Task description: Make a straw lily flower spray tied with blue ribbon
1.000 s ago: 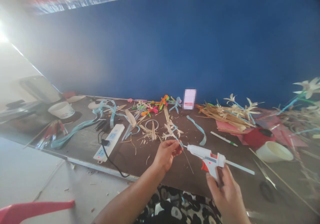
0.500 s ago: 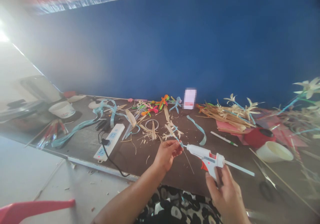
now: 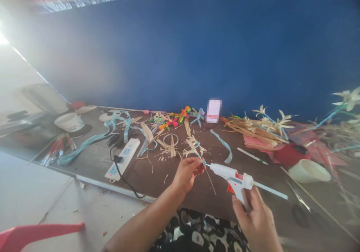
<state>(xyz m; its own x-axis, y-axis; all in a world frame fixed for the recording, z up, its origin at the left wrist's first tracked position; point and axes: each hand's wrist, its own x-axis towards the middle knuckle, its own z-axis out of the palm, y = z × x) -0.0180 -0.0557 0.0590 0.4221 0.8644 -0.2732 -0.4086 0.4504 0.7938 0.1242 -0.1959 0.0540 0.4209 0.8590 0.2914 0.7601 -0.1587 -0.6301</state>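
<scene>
Pinched between the fingertips of my left hand (image 3: 188,175) is the thin stem of a handmade flower (image 3: 194,146), its pale dried petals pointing away from me and pale blue wrapping on the stem. A bare thin end of the stem hangs below the fingers. My right hand (image 3: 254,210) grips the handle of a white hot glue gun (image 3: 229,175) with an orange trigger. Its nozzle tip is at the blue-wrapped stem, right beside my left fingertips; whether it touches is too small to tell. A glue stick (image 3: 270,190) pokes out of the gun's back.
To the left lie a white power strip (image 3: 123,161) with a plugged-in black cord and a long blue ribbon (image 3: 84,147). Colourful pipe-cleaner shapes (image 3: 184,114) lie at the back. On the right are dried husks (image 3: 250,130), a white cup (image 3: 309,170) and scissors (image 3: 302,199).
Almost nothing differs. Both hands, the flower and the glue gun hold nearly the same place; the stem's hanging end has swung slightly left.
</scene>
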